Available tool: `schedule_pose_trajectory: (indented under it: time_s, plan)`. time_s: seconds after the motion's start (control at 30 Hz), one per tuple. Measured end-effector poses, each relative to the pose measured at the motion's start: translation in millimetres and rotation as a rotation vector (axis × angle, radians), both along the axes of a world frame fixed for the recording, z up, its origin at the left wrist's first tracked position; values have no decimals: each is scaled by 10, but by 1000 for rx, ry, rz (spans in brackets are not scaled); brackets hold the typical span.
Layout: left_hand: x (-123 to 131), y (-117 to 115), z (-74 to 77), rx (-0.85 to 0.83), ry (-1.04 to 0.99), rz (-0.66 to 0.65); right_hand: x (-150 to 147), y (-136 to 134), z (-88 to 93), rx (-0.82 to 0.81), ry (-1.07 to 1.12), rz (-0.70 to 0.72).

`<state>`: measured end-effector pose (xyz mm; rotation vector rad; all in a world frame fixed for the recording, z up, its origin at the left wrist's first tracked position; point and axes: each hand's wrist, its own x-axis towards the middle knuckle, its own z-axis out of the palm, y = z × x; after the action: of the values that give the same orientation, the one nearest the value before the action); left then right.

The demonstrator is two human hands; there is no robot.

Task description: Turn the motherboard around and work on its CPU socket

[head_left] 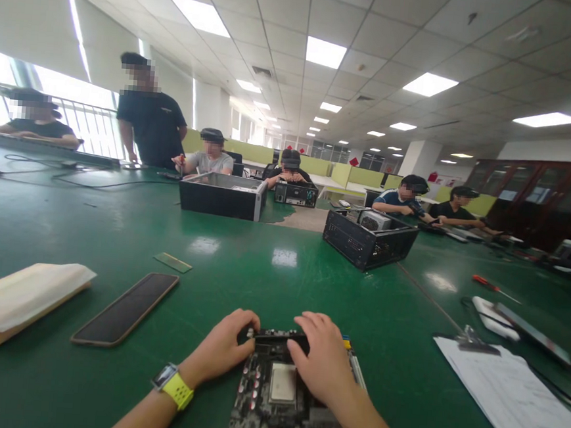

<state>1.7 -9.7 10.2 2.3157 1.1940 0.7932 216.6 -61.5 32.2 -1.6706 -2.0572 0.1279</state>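
A black computer motherboard (275, 398) lies on the green table (270, 285) right in front of me, with a silver processor (283, 382) in its middle. My left hand (223, 346), with a yellow-strapped watch on the wrist, curls its fingers over the board's far left edge. My right hand (320, 362) rests on the board's far right part, fingers bent down onto a black component at the top edge. Both hands press or grip the board; what lies under the fingertips is hidden.
A dark phone (127, 307) lies left of me, beside a beige envelope (16, 298) and a small green strip (173, 262). Papers on a clipboard (513, 397) and a red screwdriver (494, 288) lie right. Two open PC cases (222, 196) (367, 237) stand farther off, with several people around the table.
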Motion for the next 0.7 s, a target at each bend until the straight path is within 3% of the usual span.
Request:
schedule_pose_trajectory:
  time_s: [0.2,0.7]
  plan:
    - [-7,22,-16,32,43,7,247,190,-64,-106,34,10]
    - [-1,-8,35,1,62,30,255,271,-181,-99,105,24]
